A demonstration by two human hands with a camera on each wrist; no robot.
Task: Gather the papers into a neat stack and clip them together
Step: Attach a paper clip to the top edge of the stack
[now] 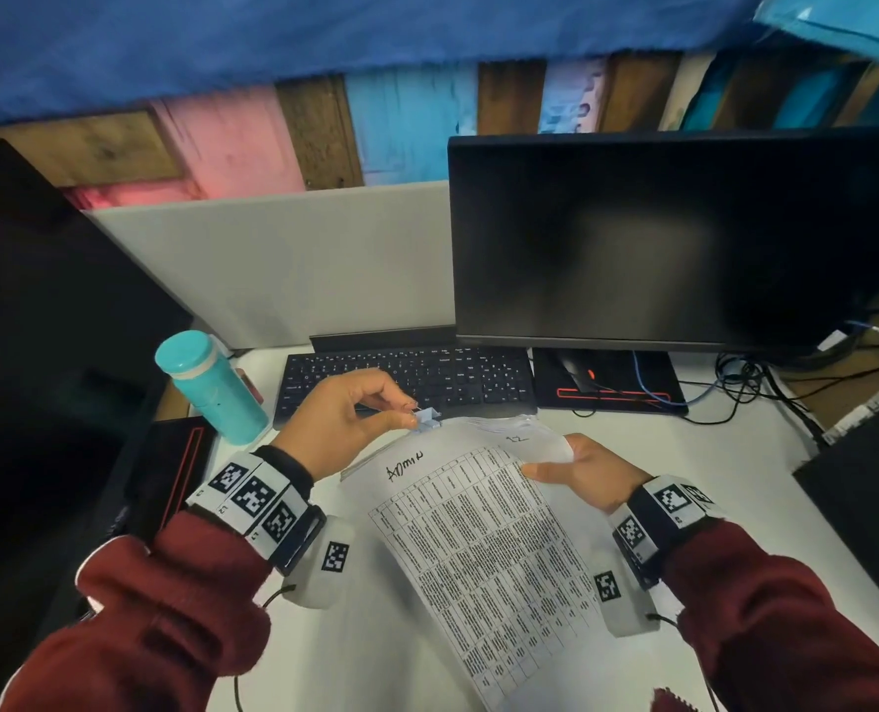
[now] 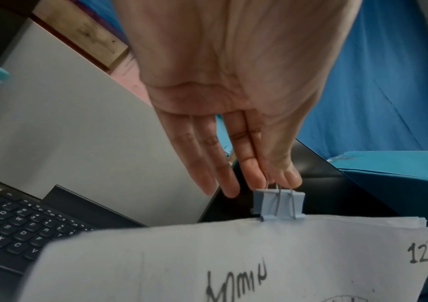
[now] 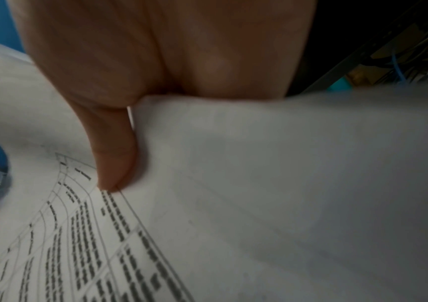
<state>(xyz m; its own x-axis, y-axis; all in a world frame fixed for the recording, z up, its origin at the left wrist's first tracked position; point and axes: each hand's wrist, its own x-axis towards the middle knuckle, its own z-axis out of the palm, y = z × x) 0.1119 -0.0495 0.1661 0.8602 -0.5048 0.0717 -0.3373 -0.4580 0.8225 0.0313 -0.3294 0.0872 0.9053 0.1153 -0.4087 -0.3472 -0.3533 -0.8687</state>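
A stack of white papers (image 1: 483,537) with a printed table and handwriting is held above the white desk (image 1: 735,506). My right hand (image 1: 581,475) grips its right edge, thumb on top of the papers (image 3: 207,204). A pale blue binder clip (image 1: 425,418) sits on the stack's top edge. My left hand (image 1: 355,418) pinches the clip's wire handles between thumb and fingers. In the left wrist view the binder clip (image 2: 279,205) straddles the top edge of the papers (image 2: 207,255) under my fingertips (image 2: 257,179).
A black keyboard (image 1: 406,382) lies just behind the hands, a dark monitor (image 1: 684,238) behind it at right. A teal bottle (image 1: 211,388) stands at left. Cables (image 1: 766,388) and a black mouse pad (image 1: 607,382) lie at right. A black box (image 1: 869,485) sits at the desk's right edge.
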